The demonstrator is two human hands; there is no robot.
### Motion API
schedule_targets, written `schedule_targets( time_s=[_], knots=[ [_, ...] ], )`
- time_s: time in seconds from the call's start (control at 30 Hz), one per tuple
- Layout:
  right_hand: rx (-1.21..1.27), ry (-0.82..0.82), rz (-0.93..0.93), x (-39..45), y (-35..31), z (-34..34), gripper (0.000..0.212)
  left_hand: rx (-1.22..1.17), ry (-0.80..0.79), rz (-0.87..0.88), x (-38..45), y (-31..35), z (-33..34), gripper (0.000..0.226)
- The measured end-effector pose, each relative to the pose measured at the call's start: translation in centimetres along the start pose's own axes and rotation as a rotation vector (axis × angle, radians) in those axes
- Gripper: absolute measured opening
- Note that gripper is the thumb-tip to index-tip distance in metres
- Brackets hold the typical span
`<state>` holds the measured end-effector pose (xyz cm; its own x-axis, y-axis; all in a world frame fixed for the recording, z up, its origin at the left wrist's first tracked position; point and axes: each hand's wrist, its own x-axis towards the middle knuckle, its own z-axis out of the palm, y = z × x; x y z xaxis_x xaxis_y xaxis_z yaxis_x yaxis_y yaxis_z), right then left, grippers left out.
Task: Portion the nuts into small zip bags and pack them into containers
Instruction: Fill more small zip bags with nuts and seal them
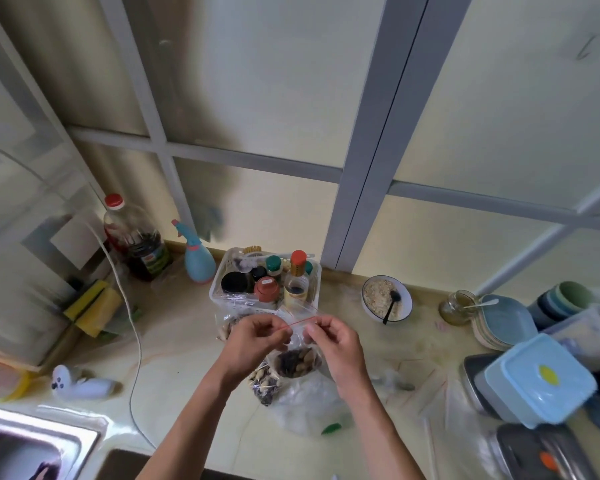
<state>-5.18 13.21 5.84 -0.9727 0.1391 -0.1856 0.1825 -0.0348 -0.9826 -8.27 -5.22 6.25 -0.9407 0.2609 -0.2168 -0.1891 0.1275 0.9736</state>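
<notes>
A small clear zip bag (297,362) with a red seal line hangs above the counter, its bottom filled with mixed nuts. My left hand (257,337) pinches the left end of the seal and my right hand (329,336) pinches the right end. Two more filled nut bags lie on the counter: one (265,384) below my hands, another (227,325) partly hidden behind my left hand. A light blue container (537,379) with a yellow spot on its lid stands at the right.
A white basket (219,284) of spice jars stands behind the hands. A bowl of oats (385,299) with a black spoon, a jar, stacked plates and metal trays crowd the right. Loose clear plastic (309,403) lies on the counter. A sink (32,441) is at lower left.
</notes>
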Motion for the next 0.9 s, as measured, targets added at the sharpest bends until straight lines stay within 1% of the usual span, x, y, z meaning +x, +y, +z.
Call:
schedule_targets(
  time_s=[0.13, 0.3, 0.47, 0.9],
  knots=[
    [0.013, -0.017, 0.018, -0.3, 0.1, -0.7, 0.004, 0.184, -0.017, 0.038, 0.1, -0.1, 0.8, 0.010],
    [-0.030, -0.069, 0.006, -0.4, 0.2, -1.3, 0.006, 0.252, -0.037, 0.107, -0.1, 0.6, 2.0, 0.012],
    [-0.037, -0.075, 0.004, -0.6, 0.0, -1.6, 0.007, 0.269, -0.015, 0.123, -0.2, 0.8, 2.5, 0.013],
    [-0.080, -0.065, -0.024, -1.0, 0.2, -1.4, 0.009, 0.253, 0.017, 0.091, -0.9, 0.9, 2.5, 0.013]
  ],
)
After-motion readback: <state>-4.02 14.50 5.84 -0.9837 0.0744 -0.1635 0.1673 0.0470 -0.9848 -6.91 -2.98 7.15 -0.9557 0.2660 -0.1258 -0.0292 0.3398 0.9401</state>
